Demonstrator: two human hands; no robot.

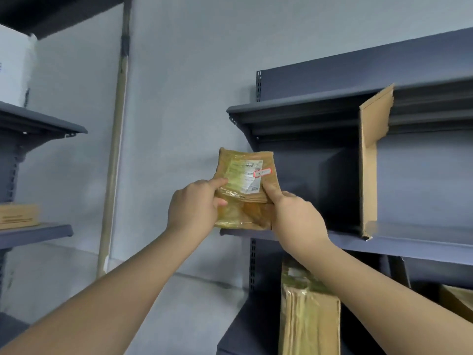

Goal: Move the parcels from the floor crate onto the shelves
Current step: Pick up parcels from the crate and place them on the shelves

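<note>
Person's arms as seen from nearby: left forearm [102,290] and right forearm [384,290] bare along their visible length; left hand [194,203] and right hand [294,213] likewise bare

Soft, even indoor light, med-bright w/ a bluish cast; source not in view. Darkest shadow sits inside the shelf bay [320,180] at 3 o'clock. Faint glare on the plastic wrap low on the parcel [240,216] at ctr. White box [12,65] at 10 o'clock is nearly blown out. Whole pic is soft and smeary; the label [249,175] text is unreadable. Wide-angle distortion tilts the pole [115,162] at 9 o'clock.
</note>
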